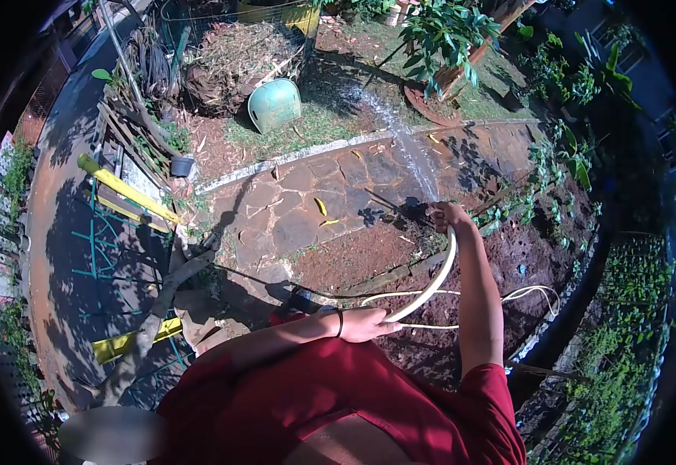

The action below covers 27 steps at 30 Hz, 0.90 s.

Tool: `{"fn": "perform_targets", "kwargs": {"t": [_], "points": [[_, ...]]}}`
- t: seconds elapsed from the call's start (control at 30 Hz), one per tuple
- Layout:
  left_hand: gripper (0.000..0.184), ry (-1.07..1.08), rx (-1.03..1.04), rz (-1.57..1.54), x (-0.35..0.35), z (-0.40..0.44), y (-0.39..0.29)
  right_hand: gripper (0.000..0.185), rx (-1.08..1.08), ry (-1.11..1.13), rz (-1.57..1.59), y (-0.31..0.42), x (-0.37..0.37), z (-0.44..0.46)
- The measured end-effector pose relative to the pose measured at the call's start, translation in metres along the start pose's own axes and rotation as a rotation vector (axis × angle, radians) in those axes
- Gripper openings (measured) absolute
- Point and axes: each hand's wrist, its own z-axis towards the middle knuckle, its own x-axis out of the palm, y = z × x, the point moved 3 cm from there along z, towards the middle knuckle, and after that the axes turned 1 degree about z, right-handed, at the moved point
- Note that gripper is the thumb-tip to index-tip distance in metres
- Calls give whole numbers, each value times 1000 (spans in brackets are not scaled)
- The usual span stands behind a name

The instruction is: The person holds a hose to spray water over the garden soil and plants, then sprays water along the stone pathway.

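A cream garden hose [436, 280] curves up between my two hands. My right hand [448, 216] is stretched forward and closed around the hose near its outlet. From there a spray of water [409, 147] shoots away over the stone path toward the grass. Close to my chest, my left hand [366, 324] is closed on the hose lower down, with its fingers partly hidden. A dark band circles the left wrist. More of the hose trails over the soil behind my right forearm.
A flagstone path [299, 180] crosses ahead, with yellow leaves on it. Beyond are a green tub [274, 105], a heap of dry plant matter [237, 62] and a tree [469, 62]. A bare trunk [158, 310] stands at left; planted beds [617, 349] lie at right.
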Motion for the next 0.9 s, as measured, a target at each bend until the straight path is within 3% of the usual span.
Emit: {"fn": "perform_targets", "kwargs": {"t": [0.17,0.6,0.8,0.9], "points": [[67,27,10,-12,6,5,13,25,47,-67,-16,-8,-10,3],[62,52,25,-26,3,1,16,26,77,-17,59,-17,-10,-4],[51,63,-7,-36,-10,-9,8,21,-56,-152,192,-21,-23,0],[45,40,49,-76,3,6,42,15,-185,-306,361,-25,-35,2]]}}
